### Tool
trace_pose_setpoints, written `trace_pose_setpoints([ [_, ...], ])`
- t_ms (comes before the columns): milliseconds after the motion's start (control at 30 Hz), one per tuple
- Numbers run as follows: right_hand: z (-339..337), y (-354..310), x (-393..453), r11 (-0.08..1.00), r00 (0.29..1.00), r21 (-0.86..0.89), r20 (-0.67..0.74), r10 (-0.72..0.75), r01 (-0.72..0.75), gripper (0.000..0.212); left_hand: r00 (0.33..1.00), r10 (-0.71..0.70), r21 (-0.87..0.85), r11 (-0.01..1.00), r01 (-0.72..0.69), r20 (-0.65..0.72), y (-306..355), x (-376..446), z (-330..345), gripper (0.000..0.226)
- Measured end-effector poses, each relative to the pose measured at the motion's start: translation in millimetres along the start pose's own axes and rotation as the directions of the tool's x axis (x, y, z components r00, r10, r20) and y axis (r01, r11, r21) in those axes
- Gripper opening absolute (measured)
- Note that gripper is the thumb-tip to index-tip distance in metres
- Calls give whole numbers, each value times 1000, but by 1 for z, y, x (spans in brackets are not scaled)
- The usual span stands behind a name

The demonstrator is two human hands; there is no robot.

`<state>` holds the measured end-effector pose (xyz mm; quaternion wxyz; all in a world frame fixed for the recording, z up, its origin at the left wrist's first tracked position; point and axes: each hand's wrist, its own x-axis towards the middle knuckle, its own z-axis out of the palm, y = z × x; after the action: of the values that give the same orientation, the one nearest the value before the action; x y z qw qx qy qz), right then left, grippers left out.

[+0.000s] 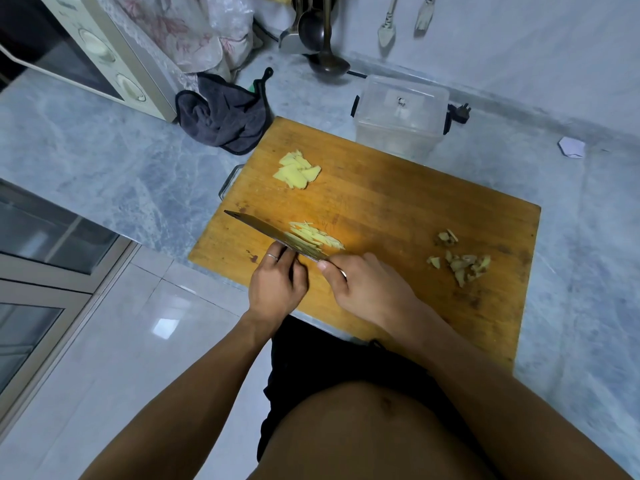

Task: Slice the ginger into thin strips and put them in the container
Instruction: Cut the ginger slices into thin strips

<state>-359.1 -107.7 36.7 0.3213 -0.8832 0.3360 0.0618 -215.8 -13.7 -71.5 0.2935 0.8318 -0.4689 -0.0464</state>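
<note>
On one cutting board (398, 209) lie three ginger heaps: flat slices (297, 169), thin strips (317, 237) beside the cleaver (273, 235), and peel scraps (462, 263). The right hand (363, 285) grips the cleaver's handle; the left hand (278, 284) has curled fingers behind the blade, its hold hidden. One lidded clear container (398, 116) stands on the tabletop (104, 150), contents unclear.

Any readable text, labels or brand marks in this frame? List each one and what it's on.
No text can be read in this frame.
microwave: any markings round its dials are too blurred to read.
clear container: a small dark mark on its lid, too small to tell whether it is text.
white paper scrap on the counter: no writing shows.
cleaver: no brand mark shows on the blade.
</note>
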Motion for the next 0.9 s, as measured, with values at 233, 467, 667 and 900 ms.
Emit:
trace_pose_setpoints([
  [233, 10, 2, 1, 998, 999, -55, -34, -22, 20, 43, 1000, -17, 17, 1000, 17, 17, -3, 0, 2, 35],
  [467, 14, -2, 10, 996, 998, -84, -40, -40, 36, 43, 1000, 6, 36, 999, -7, 16, 0, 0, -2, 34],
  [667, 12, -1, 2, 995, 998, -91, -45, -52, 47, 43, 1000, 3, 43, 999, -3, 4, 3, -1, -4, 33],
  [900, 7, 0, -1, 999, 999, -48, -44, -27, 25, 44, 1000, -5, 24, 1000, 5, 4, 2, -1, -2, 36],
])
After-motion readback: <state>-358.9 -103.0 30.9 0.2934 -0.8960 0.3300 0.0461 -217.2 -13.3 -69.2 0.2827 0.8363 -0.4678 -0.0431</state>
